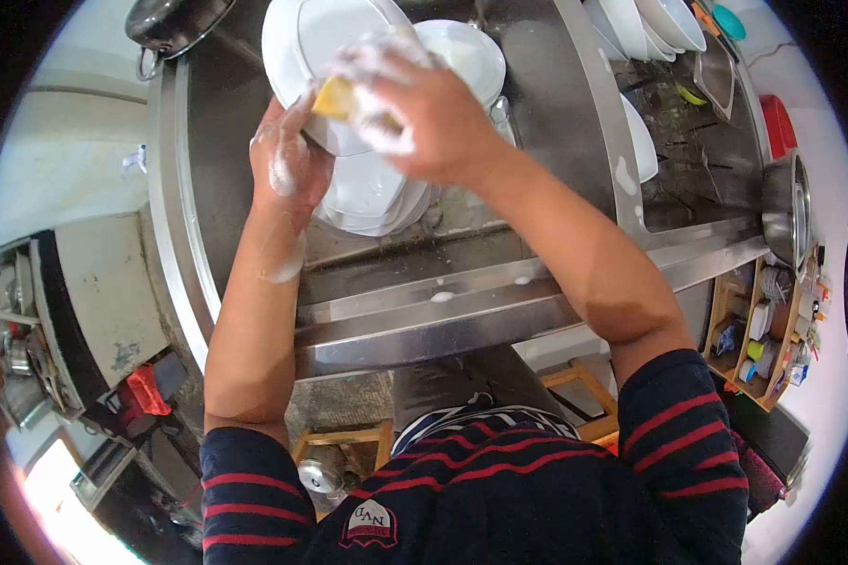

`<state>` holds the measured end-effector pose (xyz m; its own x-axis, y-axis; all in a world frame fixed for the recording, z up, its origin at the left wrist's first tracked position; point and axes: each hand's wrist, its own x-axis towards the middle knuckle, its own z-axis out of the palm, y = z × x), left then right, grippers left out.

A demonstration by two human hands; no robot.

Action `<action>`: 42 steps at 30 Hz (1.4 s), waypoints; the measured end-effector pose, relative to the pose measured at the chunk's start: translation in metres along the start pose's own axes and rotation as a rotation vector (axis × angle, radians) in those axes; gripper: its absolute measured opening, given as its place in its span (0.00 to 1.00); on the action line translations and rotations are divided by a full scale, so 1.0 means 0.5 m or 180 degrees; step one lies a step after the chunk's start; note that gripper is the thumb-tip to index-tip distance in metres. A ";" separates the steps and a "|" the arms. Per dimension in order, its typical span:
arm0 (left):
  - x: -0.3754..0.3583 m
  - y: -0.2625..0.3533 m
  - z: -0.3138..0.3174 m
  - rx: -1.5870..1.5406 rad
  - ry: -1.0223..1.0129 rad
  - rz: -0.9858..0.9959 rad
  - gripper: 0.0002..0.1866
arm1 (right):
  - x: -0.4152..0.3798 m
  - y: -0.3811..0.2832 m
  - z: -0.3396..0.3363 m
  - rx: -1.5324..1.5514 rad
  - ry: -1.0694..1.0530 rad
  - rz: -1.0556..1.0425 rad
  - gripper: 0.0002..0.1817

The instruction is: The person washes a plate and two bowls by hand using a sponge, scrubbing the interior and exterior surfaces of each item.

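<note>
My left hand (292,160), soapy at the wrist and fingers, grips the lower left edge of a white plate (297,42). The plate is raised and tilted over the sink. Thick foam covers the fingers of my right hand (429,113), which presses a yellow sponge (333,100) against the plate's face. Part of the sponge is hidden by my fingers. Below the hands, a stack of white plates (372,202) rests in the steel sink (556,122). Another white plate (476,61) lies just behind my right hand.
A dark pot (174,24) stands at the upper left rim. White bowls (664,28) are stacked in the right-hand basin, beside a white dish (639,141). The sink's steel front edge (443,325) runs before my body. A metal basin (787,207) leans at the far right.
</note>
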<state>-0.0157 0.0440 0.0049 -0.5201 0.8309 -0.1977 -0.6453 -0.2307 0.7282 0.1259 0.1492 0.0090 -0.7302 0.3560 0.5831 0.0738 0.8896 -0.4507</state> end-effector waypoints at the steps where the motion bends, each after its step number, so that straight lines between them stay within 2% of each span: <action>1: 0.000 -0.006 0.001 0.0002 -0.0011 -0.0002 0.20 | -0.003 0.023 -0.005 0.0119 -0.0089 0.0072 0.28; 2: -0.001 -0.010 0.006 0.0406 -0.0083 -0.0129 0.22 | -0.001 0.035 -0.014 -0.0060 -0.0010 0.0469 0.27; 3: -0.004 -0.014 0.011 0.0803 -0.0148 -0.0258 0.24 | 0.001 0.045 -0.021 -0.0065 -0.0017 0.0463 0.27; 5: -0.014 -0.027 0.018 0.0893 -0.0245 -0.0424 0.22 | 0.007 0.059 -0.037 -0.0361 0.0706 0.0785 0.22; 7: -0.015 -0.034 0.017 0.1051 -0.0603 -0.0438 0.21 | 0.001 0.045 -0.026 -0.0011 0.0593 0.0876 0.24; 9: -0.015 -0.023 0.005 0.1180 -0.0498 -0.0496 0.20 | 0.003 0.011 -0.006 0.0353 0.0194 0.0206 0.26; 10: -0.003 -0.024 -0.022 0.0928 -0.0687 -0.0560 0.20 | 0.012 -0.011 -0.002 0.0213 0.0632 -0.0484 0.24; 11: -0.002 -0.018 -0.016 0.0669 -0.0879 -0.0625 0.20 | 0.009 -0.005 -0.003 0.0203 0.0644 -0.0467 0.24; 13: -0.018 -0.019 0.000 0.0713 -0.0890 -0.0602 0.20 | 0.003 0.020 -0.010 0.0290 0.0450 0.0150 0.25; 15: -0.026 -0.023 0.015 0.1083 -0.0890 -0.0646 0.19 | 0.017 0.030 -0.054 -0.0111 0.0873 0.0394 0.23; 17: -0.026 -0.033 0.015 0.1061 -0.0933 -0.0673 0.19 | 0.023 0.059 -0.060 0.0222 0.1137 0.0739 0.23; 18: -0.024 -0.035 0.015 0.1351 -0.1054 -0.0605 0.18 | 0.022 0.068 -0.059 0.0217 0.1133 0.0738 0.23; 20: -0.022 -0.039 0.009 0.1640 -0.1166 -0.0547 0.18 | 0.012 0.078 -0.050 0.0207 0.0954 0.1190 0.20; 21: -0.020 -0.041 0.004 0.1561 -0.1173 -0.0576 0.18 | 0.003 0.078 -0.036 0.0208 0.0949 0.1197 0.20; 23: -0.019 -0.040 -0.002 0.1486 -0.1185 -0.0596 0.18 | -0.001 0.073 0.001 -0.0116 0.0982 0.0649 0.24; 24: -0.019 -0.037 -0.003 0.1266 -0.1168 -0.0586 0.18 | 0.012 0.044 0.003 -0.0112 0.0992 0.0648 0.24; 26: -0.013 -0.033 -0.013 0.1056 -0.1167 -0.0596 0.18 | 0.019 -0.011 -0.002 0.0257 0.0908 -0.0600 0.23; 29: -0.007 -0.028 -0.024 0.1146 -0.1169 -0.0619 0.19 | 0.012 0.020 -0.022 0.0416 0.0677 -0.0177 0.22; 30: -0.014 -0.027 -0.009 0.1239 -0.1106 -0.0650 0.20 | 0.021 0.018 -0.047 0.0279 0.0599 0.0232 0.21; 31: -0.022 -0.025 0.006 0.1327 -0.1040 -0.0681 0.20 | 0.037 0.016 -0.070 0.0132 0.1181 -0.0012 0.18; 33: -0.033 -0.019 0.023 0.1210 -0.0930 -0.0704 0.21 | 0.030 0.052 -0.072 0.0450 0.1229 0.0478 0.16; 36: -0.024 -0.006 0.019 0.1090 -0.0685 -0.0736 0.20 | 0.005 0.073 -0.054 0.0262 0.1011 0.0383 0.16; 39: 0.010 0.002 -0.006 0.0647 -0.0186 -0.0057 0.19 | 0.005 0.065 -0.026 0.0343 0.0705 0.0001 0.19; 42: 0.018 0.023 -0.022 0.0490 0.0041 0.0204 0.19 | -0.003 0.018 -0.018 0.0480 0.0498 0.0036 0.18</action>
<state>-0.0341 0.0432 0.0042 -0.5651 0.8103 -0.1554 -0.5179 -0.2018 0.8313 0.1339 0.1594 0.0102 -0.6147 0.4162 0.6700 -0.0298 0.8366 -0.5470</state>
